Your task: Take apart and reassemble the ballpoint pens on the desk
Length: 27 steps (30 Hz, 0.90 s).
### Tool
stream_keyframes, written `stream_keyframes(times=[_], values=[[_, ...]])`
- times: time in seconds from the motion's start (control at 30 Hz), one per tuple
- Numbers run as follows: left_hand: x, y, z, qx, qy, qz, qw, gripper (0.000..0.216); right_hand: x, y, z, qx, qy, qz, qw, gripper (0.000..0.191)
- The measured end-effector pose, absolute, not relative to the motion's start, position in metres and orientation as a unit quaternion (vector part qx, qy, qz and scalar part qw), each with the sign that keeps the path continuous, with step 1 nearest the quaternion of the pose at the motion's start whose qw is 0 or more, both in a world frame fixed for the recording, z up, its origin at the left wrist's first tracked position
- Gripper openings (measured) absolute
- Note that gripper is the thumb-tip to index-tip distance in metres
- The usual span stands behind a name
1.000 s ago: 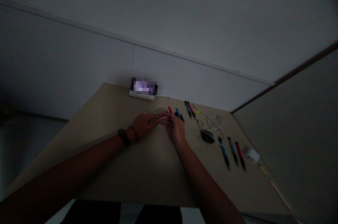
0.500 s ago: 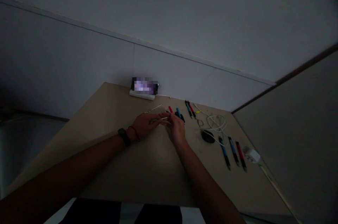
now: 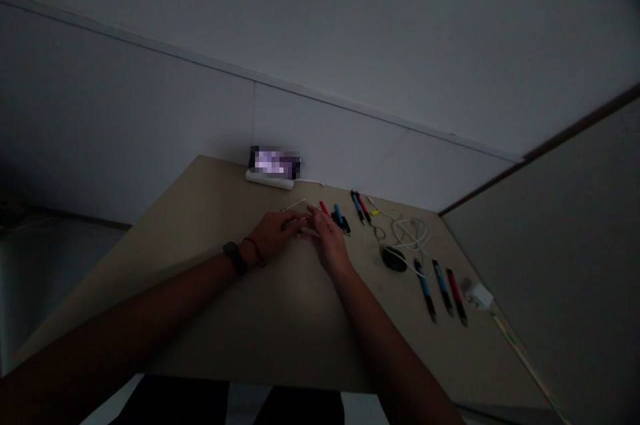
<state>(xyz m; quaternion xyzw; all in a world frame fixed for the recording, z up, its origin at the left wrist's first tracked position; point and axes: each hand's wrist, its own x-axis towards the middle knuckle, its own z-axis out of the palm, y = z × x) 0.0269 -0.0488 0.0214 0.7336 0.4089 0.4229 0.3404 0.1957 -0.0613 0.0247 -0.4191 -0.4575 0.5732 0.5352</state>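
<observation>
Both my hands meet over the far middle of a beige table [image 3: 260,318]. My left hand [image 3: 274,233], with a dark watch and a red band at the wrist, has its fingers closed round a thin pale rod-like part [image 3: 303,223]. My right hand [image 3: 327,241] pinches the same small part from the right side. What the part is stays too dim to name. A red pen [image 3: 323,207] and a blue pen [image 3: 339,213] lie just beyond my right fingers, beside a black piece [image 3: 342,223].
A phone on a white stand [image 3: 273,168] sits at the wall. To the right lie two more pens [image 3: 360,206], a coiled white cable [image 3: 410,233], a black round object [image 3: 393,258], three pens [image 3: 443,290] and a white charger [image 3: 477,295]. A thin rod [image 3: 294,205] lies ahead.
Both hands shifted slightly away from me and closed in on each other around the thin part. The rest of the table is unchanged.
</observation>
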Motion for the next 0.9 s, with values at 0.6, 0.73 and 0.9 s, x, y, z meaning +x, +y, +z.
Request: stream_keyframes(times=[0.6,0.73,0.9], values=[[0.023,-0.034,0.019,0.538,0.459,0.558,0.434,0.029,0.202,-0.057,0.017,-0.515,-0.631,0.337,0.472,0.005],[0.023,-0.034,0.019,0.534,0.462,0.557,0.438,0.031,0.201,-0.059,0.018,-0.501,-0.65,0.328,0.469,0.005],[0.023,-0.034,0.019,0.527,0.458,0.559,0.447,0.032,0.199,-0.06,0.018,-0.495,-0.665,0.315,0.462,0.006]])
